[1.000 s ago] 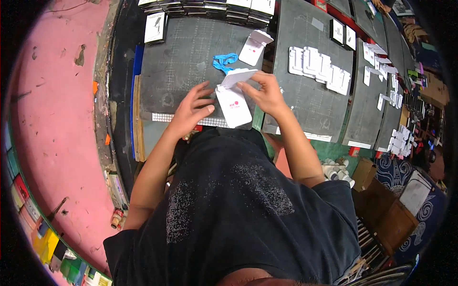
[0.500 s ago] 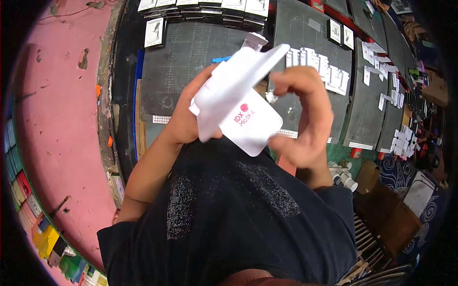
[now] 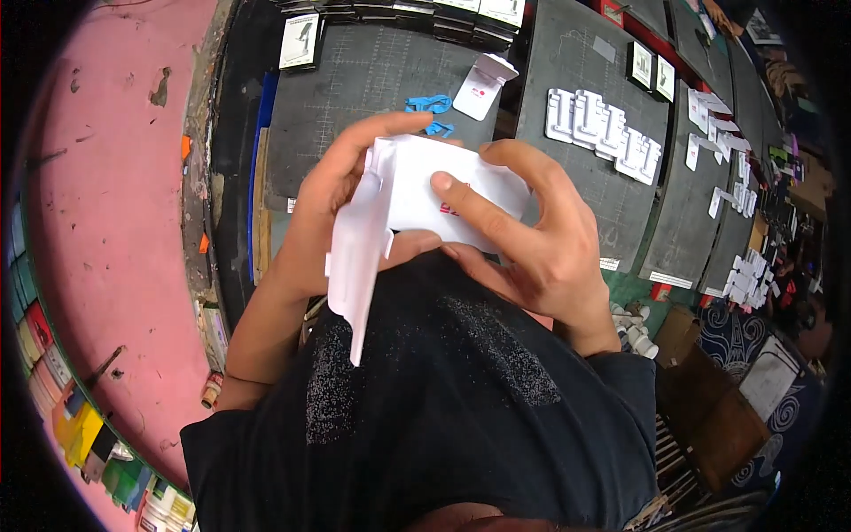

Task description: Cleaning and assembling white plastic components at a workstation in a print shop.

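Observation:
A white plastic folding phone stand [image 3: 412,173] with a red print is held up in front of my chest between both hands. My left hand [image 3: 324,199] is wrapped round its hinged side, with its raised panel [image 3: 355,253] hanging down toward me. Over the flat printed plate lies my right hand [image 3: 554,244], its index finger pressed on the face and its thumb below the near edge. The fingers cover part of the print. Beyond the hands, another white stand [image 3: 477,99] with a red mark rests on the dark table, beside crumpled blue strips [image 3: 429,105].
Stacked black-and-white boxes [image 3: 501,12] line the table's far edge, and one box [image 3: 300,42] sits at the far left. To the right, several white stands [image 3: 589,124] lie overlapping in a row, with two boxes [image 3: 640,64] behind. More white stands [image 3: 749,282] lie on tables further right.
My right hand has come in from the right and closed on the printed plate. The stand has turned, its raised panel swinging left and down. The second stand and blue strips are less hidden.

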Motion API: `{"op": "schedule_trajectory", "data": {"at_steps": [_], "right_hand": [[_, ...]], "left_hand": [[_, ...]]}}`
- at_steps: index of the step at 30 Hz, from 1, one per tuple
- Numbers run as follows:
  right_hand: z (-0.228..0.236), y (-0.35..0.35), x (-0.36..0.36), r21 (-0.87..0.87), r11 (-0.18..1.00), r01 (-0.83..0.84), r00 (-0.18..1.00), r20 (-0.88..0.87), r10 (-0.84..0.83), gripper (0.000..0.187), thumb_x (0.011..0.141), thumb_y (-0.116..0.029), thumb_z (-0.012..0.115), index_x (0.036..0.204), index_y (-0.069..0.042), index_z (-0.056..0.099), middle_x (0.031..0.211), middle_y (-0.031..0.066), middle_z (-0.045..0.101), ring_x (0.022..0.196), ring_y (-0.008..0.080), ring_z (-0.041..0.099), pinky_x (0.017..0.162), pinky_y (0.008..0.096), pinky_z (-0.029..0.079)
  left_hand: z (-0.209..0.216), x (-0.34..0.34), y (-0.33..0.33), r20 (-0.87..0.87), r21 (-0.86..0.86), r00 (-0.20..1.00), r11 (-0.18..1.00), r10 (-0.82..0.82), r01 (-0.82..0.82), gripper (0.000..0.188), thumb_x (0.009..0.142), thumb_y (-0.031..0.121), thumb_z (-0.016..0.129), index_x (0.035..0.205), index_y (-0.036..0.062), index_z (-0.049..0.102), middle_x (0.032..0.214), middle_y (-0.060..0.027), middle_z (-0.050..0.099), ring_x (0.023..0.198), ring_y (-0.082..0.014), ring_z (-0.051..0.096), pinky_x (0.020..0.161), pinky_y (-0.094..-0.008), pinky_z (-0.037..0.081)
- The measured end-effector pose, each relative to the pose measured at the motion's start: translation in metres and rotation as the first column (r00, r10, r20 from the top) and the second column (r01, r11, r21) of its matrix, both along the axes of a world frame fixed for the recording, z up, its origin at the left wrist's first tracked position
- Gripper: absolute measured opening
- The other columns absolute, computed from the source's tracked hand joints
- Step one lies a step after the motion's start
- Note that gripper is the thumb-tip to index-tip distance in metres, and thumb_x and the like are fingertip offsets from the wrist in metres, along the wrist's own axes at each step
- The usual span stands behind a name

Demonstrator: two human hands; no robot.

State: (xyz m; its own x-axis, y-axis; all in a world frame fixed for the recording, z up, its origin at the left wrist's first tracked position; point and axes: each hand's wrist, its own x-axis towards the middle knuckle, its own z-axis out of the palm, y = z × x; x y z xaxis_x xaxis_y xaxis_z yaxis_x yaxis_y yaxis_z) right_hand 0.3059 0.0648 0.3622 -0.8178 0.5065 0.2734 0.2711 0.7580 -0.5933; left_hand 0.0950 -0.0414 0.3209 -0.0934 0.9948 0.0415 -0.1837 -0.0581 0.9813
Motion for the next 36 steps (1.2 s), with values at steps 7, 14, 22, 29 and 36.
{"op": "schedule_trajectory", "data": {"at_steps": [7,14,22,29,36], "right_hand": [[-0.006,0.006,-0.003,0.048,0.997,-0.061,0.99,-0.123,0.066,0.053,0.067,-0.032,0.093,0.119,-0.024,0.088,0.129,0.0175,0.069,0.118,0.0367,0.07,0.097,0.0471,0.061],[-0.005,0.012,-0.007,0.138,0.988,-0.068,0.984,-0.155,0.09,0.051,0.076,-0.043,0.088,0.121,-0.019,0.086,0.127,0.0188,0.071,0.12,0.0396,0.071,0.1,0.0508,0.061],[-0.003,0.008,-0.011,0.203,0.978,-0.054,0.983,-0.159,0.087,0.05,0.08,-0.049,0.084,0.12,-0.019,0.086,0.128,0.0195,0.072,0.121,0.0411,0.072,0.104,0.0525,0.06],[0.008,0.002,-0.008,0.081,0.995,-0.052,0.98,-0.188,0.067,0.041,0.07,-0.03,0.092,0.109,-0.02,0.088,0.133,0.0194,0.073,0.125,0.0403,0.07,0.103,0.0487,0.061],[0.004,0.009,-0.011,0.029,0.994,-0.106,0.959,-0.261,0.11,0.041,0.071,-0.021,0.093,0.108,-0.01,0.082,0.134,0.0208,0.071,0.123,0.0416,0.07,0.103,0.0493,0.059]], "left_hand": [[0.013,0.001,-0.012,0.015,-0.021,0.998,0.998,0.056,-0.056,0.09,0.084,-0.001,0.091,0.159,0.0012,0.042,0.149,-0.022,0.064,0.137,-0.0276,0.064,0.117,-0.0427,0.053],[0.017,0.004,-0.016,0.062,-0.036,0.992,0.993,0.113,-0.111,0.089,0.084,-0.001,0.09,0.158,0.0011,0.041,0.15,-0.0243,0.062,0.137,-0.0282,0.064,0.117,-0.0433,0.053],[0.019,0.001,-0.019,-0.02,0.063,0.992,0.991,0.121,-0.119,0.088,0.084,-0.002,0.09,0.157,0.0011,0.042,0.151,-0.0248,0.062,0.137,-0.0281,0.064,0.116,-0.0424,0.054],[0.02,0.005,-0.019,0.069,0.018,0.988,0.99,0.141,-0.143,0.09,0.083,-0.001,0.092,0.157,0.0015,0.042,0.15,-0.0245,0.064,0.137,-0.0282,0.065,0.115,-0.0423,0.055],[0.019,0.003,-0.021,0.026,0.011,0.991,0.992,0.129,-0.129,0.089,0.084,-0.001,0.09,0.158,0.0002,0.04,0.151,-0.0253,0.062,0.135,-0.0281,0.066,0.115,-0.043,0.056]]}}
